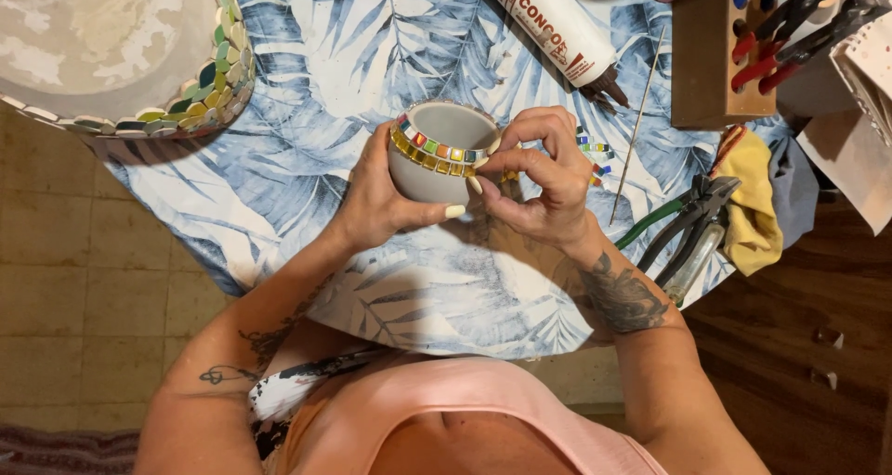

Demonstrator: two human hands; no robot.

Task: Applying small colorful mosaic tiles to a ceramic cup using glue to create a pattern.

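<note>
the table wore a blue leaf-print cloth above a worn tiled floor. a large mosaic-edged bowl and a wooden tool block were cut off by the frame; the adhesive tube lost its top end too. the small grey pot, empty inside, sat over the table's middle, cupped in the left hand. the right hand pinched narrow at its tiled rim; whether it held a tile was unclear.

left hand cupping pot, right hand pressing tile
</note>
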